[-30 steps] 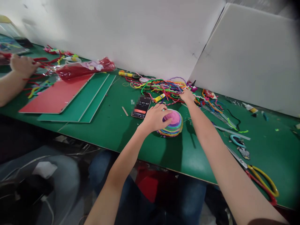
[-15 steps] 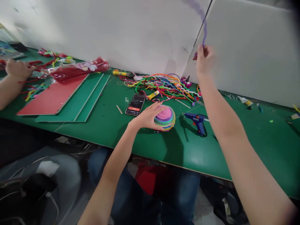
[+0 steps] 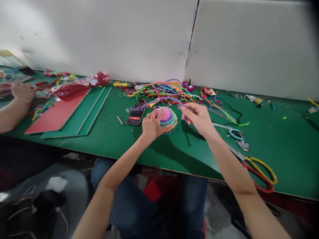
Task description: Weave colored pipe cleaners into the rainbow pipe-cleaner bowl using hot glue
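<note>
Centre frame, the left hand (image 3: 152, 124) cups the dome of coiled multicoloured pipe cleaners (image 3: 169, 117) on the green desk (image 3: 286, 149), fingers curled against its left side. Just right of it, the right hand (image 3: 196, 116) pinches one end of a fuzzy purple pipe cleaner (image 3: 164, 98) that arcs leftward above the dome. Its loose end could snag the tangled pile of coloured pipe cleaners (image 3: 171, 89) behind. Half a second earlier the right hand was high against the white wall; now it is low beside the dome.

The person's left hand (image 3: 152, 124) and right hand (image 3: 198, 116) are bare, as are both forearms up to the elbows; the legs are clad in dark blue jeans (image 3: 129, 205).
</note>
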The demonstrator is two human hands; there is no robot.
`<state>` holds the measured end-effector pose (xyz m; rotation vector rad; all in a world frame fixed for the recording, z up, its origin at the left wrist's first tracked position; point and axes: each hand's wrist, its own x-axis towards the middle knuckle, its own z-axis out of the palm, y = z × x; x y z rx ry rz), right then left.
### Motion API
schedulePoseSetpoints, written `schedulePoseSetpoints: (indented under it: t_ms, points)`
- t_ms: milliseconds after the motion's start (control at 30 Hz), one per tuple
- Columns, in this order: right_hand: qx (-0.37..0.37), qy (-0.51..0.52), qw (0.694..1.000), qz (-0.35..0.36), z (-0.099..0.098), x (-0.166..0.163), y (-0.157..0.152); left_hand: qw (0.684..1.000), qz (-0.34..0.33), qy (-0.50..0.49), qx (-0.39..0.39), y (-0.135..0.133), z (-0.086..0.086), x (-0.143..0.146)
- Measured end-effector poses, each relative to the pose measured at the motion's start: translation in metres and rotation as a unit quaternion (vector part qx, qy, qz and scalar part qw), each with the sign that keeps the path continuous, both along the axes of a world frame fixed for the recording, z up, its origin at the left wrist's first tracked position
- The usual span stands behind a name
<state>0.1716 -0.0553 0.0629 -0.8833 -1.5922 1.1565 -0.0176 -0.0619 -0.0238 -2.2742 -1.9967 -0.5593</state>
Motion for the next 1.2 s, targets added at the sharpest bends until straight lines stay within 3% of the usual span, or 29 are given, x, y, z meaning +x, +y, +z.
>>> schedulePoseSetpoints:
  t_ms: [67, 200, 333, 433, 567, 700, 800, 900, 1200]
  points:
    - [-0.029, 0.034, 0.999, -0.002, -0.021, 0.006, -0.004, 0.999, 0.002, 0.018, 0.032, -0.004, -0.006, 0.002]
    - [-0.079, 0.095, 0.992, -0.033, -0.059, 0.018, -0.002, 0.992, -0.102, 0.024, 0.074, -0.005, -0.025, -0.009]
    - [-0.102, 0.09, 0.99, -0.029, -0.078, 0.023, -0.005, 0.977, -0.182, 0.019, 0.109, 0.007, -0.044, -0.027]
    - [-0.094, 0.101, 0.989, -0.05, -0.083, 0.024, -0.006, 0.969, -0.222, 0.02, 0.103, 0.015, -0.047, -0.04]
    - [-0.09, 0.099, 0.987, -0.086, -0.09, 0.022, -0.003, 0.977, -0.18, 0.004, 0.112, 0.015, -0.04, -0.047]
    - [-0.084, 0.073, 0.989, -0.095, -0.095, 0.021, -0.001, 0.979, -0.155, -0.019, 0.134, 0.014, -0.031, -0.04]
    - [-0.08, 0.07, 0.988, -0.108, -0.098, 0.022, 0.0, 0.969, -0.184, -0.057, 0.157, 0.023, -0.031, -0.032]
    - [-0.088, 0.064, 0.988, -0.109, -0.101, 0.021, -0.001, 0.963, -0.218, -0.088, 0.132, 0.036, -0.034, -0.029]
    - [-0.096, 0.038, 0.991, -0.083, -0.099, 0.013, -0.009, 0.979, -0.173, -0.059, 0.091, 0.038, -0.04, -0.029]
